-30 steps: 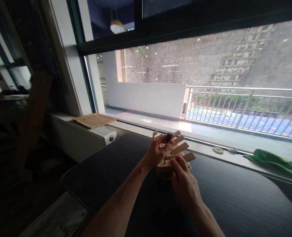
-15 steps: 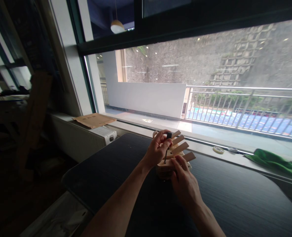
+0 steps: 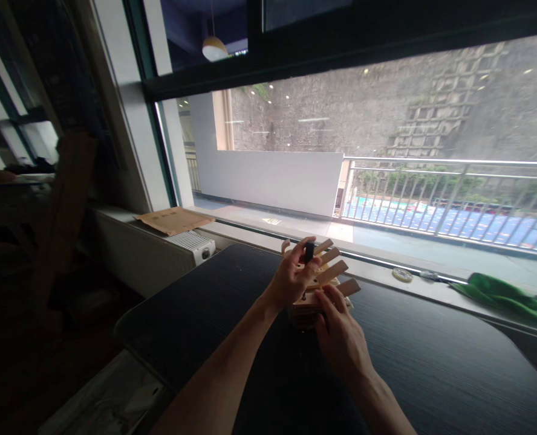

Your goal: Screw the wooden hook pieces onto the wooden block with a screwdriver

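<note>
A screwdriver with a black handle [image 3: 309,251] is gripped in my left hand [image 3: 291,277], its fingers and thumb closed around the handle. Its thin shaft runs down to a hole in the top of a light wooden model [image 3: 303,316], mostly hidden behind my left thumb. Several flat wooden slats [image 3: 334,273] stick out of the model toward the right. My right hand [image 3: 343,332] holds the near end of the model, thumb against its side and fingertips on top. Its grip is partly hidden by the fingers.
The model rests on a dark table [image 3: 196,314] beside a window. Along the sill lie a tape roll [image 3: 401,275], a green cloth item [image 3: 499,299] and, at left, a flat brown cardboard piece [image 3: 175,220]. A white heater-like box [image 3: 191,244] stands beyond the table's left edge.
My left hand has turned slightly around the screwdriver, and more of the black handle shows. My right hand and the wooden model have stayed in place.
</note>
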Demonstrator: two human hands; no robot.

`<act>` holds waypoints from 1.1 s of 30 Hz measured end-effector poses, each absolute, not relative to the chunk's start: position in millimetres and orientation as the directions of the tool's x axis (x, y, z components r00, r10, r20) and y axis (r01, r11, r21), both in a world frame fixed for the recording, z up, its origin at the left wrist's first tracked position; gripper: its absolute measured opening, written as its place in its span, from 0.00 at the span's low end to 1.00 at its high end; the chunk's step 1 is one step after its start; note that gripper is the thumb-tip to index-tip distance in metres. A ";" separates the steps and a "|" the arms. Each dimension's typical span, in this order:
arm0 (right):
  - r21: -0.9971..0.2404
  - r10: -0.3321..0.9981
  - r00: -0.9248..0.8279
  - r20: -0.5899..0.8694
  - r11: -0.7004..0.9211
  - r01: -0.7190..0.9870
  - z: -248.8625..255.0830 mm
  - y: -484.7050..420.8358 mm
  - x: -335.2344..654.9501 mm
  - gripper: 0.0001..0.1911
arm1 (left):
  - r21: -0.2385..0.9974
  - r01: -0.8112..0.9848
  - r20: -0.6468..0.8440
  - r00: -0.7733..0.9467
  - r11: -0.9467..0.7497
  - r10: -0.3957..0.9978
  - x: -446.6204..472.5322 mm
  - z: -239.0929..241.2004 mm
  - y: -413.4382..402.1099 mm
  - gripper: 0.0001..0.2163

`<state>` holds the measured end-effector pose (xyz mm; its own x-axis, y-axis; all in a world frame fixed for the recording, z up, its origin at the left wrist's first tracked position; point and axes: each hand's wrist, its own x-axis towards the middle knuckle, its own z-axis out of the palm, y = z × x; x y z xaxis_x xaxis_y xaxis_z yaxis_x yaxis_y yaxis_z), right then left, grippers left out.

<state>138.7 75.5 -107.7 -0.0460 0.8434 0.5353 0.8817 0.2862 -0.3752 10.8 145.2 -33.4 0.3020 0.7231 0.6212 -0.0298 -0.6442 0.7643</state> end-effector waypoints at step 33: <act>-0.381 0.834 -0.026 0.550 0.279 0.881 -105.4 74.7 137.1 0.23 | 0.825 -0.189 0.566 0.283 -0.533 0.775 12.3 -33.5 146.2 0.07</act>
